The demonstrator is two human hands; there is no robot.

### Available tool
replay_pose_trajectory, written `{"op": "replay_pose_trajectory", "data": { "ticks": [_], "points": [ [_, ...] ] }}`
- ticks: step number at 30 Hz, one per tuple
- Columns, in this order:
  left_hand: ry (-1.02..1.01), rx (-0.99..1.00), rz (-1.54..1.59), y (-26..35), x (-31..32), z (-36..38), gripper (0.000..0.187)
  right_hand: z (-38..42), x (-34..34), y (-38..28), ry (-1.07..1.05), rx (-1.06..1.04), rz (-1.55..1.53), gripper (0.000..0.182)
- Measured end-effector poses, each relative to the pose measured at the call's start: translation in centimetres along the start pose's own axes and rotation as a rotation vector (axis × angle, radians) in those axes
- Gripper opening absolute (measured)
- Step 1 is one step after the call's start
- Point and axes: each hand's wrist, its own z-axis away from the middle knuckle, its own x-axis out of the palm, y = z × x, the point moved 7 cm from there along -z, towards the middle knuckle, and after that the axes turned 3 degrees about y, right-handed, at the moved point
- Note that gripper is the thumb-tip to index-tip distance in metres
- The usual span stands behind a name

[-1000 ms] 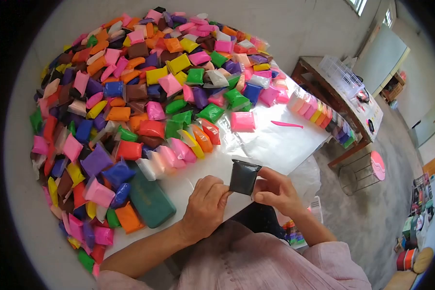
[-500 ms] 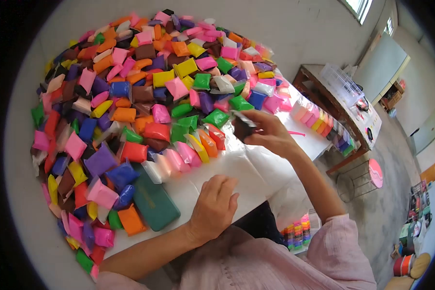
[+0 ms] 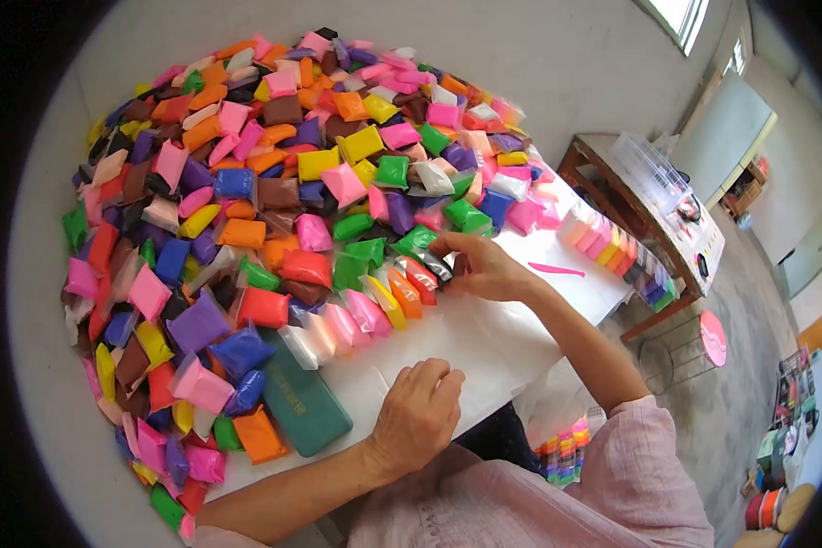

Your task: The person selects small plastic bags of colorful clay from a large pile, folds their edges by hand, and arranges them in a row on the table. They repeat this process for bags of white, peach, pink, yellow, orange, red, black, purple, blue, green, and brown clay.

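My right hand (image 3: pixel 489 268) pinches a small black clear-wrapped packet (image 3: pixel 437 264) at the right end of a row of packets. Beside it in that row stand a red packet (image 3: pixel 418 278), an orange packet (image 3: pixel 404 292), a yellow packet (image 3: pixel 385 302), a pink packet (image 3: pixel 365 312) and paler packets (image 3: pixel 306 343). My left hand (image 3: pixel 420 413) rests near the table's front edge with its fingers curled in, and nothing shows in them. Left of that hand lies a dark green case (image 3: pixel 303 406), partly under the packets.
A large heap of colourful packets (image 3: pixel 274 189) covers the back and left of the white table (image 3: pixel 493 342). To the right are a pink plastic tool (image 3: pixel 557 269) and another packet row (image 3: pixel 612 247). A wooden side table (image 3: pixel 603 183) and a pink-topped stool (image 3: pixel 712 338) stand beyond.
My right hand has moved down and left, bringing the black packet against the red one at the row's end. My left hand stays curled near the front edge.
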Motion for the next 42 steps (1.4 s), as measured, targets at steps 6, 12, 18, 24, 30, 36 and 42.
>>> {"op": "replay_pose_trajectory", "data": {
  "ticks": [6, 12, 18, 24, 30, 36, 42],
  "points": [
    [-0.038, 0.013, -0.014, 0.0, 0.3, 0.2, 0.022, 0.2, 0.4, -1.1, 0.024, -0.072, 0.124, 0.055],
    [-0.070, 0.033, -0.017, 0.2, 0.5, 0.1, 0.017, 0.6, 0.8, -2.0, 0.050, -0.154, 0.279, 0.058],
    [-0.089, 0.028, -0.038, 0.1, 0.8, 0.3, 0.018, 2.7, -0.3, -4.1, 0.104, -0.105, 0.379, 0.061],
    [-0.093, 0.036, -0.027, -0.1, 1.0, 0.4, 0.020, 10.5, -3.1, -15.1, 0.495, -0.581, 0.426, 0.039],
    [-0.089, 0.075, -0.024, 0.4, 1.0, 0.3, 0.013, 19.3, -3.5, -25.3, 0.323, -1.220, -0.048, 0.019],
    [-0.134, 0.047, -0.043, 0.2, 1.3, 0.6, 0.018, 18.4, -3.2, -27.7, 0.311, -1.420, -0.282, 0.015],
    [-0.121, 0.055, -0.032, 0.1, 1.3, 0.5, 0.015, 17.4, -3.0, -28.9, 0.243, -1.352, -0.252, 0.020]
  ]
}}
